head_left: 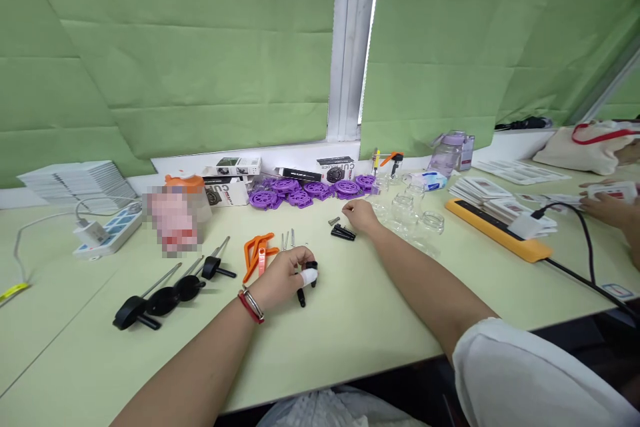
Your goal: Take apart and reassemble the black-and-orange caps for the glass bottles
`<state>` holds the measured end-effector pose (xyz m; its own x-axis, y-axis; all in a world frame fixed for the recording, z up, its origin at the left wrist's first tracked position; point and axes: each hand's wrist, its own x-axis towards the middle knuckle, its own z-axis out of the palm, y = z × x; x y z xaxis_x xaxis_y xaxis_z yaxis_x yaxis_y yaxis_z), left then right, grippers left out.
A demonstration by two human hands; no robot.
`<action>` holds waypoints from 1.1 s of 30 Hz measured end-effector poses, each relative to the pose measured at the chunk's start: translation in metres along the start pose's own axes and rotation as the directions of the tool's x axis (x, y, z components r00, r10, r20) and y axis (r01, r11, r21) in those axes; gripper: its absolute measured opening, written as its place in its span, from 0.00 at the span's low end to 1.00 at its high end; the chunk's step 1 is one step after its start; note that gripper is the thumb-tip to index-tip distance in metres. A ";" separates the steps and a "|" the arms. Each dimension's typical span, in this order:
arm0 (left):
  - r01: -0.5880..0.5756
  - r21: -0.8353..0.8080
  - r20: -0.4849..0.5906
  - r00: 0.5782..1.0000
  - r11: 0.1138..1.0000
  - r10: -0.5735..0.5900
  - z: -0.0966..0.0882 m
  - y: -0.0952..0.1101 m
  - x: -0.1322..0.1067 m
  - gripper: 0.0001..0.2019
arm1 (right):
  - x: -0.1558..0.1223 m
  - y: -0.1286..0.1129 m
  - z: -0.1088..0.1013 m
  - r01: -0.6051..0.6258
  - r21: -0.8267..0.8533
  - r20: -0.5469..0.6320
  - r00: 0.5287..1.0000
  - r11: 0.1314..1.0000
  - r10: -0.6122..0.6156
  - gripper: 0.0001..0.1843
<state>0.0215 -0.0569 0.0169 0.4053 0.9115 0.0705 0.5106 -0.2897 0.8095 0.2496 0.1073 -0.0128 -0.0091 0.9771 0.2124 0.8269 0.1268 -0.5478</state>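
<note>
My left hand [290, 275], with a white cover on the thumb, is closed around a black plastic part [301, 297] just above the table. The part's exact kind is partly hidden by my fingers. My right hand [361, 216] reaches farther out with its fingertips pinched together. Whether anything small is between them I cannot make out. Just left of it lie small metal springs [334, 221] and several black plastic tubes [343, 233]. Orange plastic levers [257, 255] and thin metal pins [287, 240] lie beyond my left hand.
Black lids with metal rods [163, 300] lie at left. Purple plastic pieces [300, 195] are piled along the back by boxes [230, 191]. Clear glass jars [403, 207] stand right of my right hand. A yellow power strip [495, 230] and another person's hands [613, 203] are farther right.
</note>
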 end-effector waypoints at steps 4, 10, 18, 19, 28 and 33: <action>-0.018 0.007 -0.011 1.000 1.000 0.018 0.000 -0.003 0.001 0.07 | -0.036 -0.032 -0.009 0.230 0.428 0.039 0.961 0.874 -0.272 0.09; -0.068 0.004 -0.032 0.997 0.998 0.069 0.001 -0.009 0.002 0.06 | -0.096 -0.063 -0.022 0.402 0.682 0.115 0.766 0.610 -0.633 0.07; -0.086 0.015 -0.025 0.996 0.996 0.086 0.002 -0.012 0.003 0.06 | -0.106 -0.064 -0.018 0.481 0.627 0.154 0.695 0.612 -0.703 0.07; -0.086 0.015 -0.026 0.996 0.996 0.086 0.002 -0.012 0.003 0.06 | -0.107 -0.064 -0.017 0.480 0.627 0.155 0.695 0.614 -0.702 0.07; -0.057 -0.005 -0.026 0.998 0.998 0.056 0.001 -0.011 0.003 0.06 | -0.088 -0.053 -0.017 0.462 0.593 0.113 0.763 0.659 -0.636 0.08; -0.002 0.002 -0.033 0.999 1.000 0.002 0.001 -0.007 0.002 0.08 | -0.030 -0.019 -0.018 0.302 0.210 -0.003 0.951 0.930 -0.308 0.12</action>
<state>0.0195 -0.0531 0.0105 0.3813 0.9200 0.0909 0.5115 -0.2919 0.8082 0.2437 0.0724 0.0056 -0.2616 0.8901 0.3732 0.6485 0.4485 -0.6151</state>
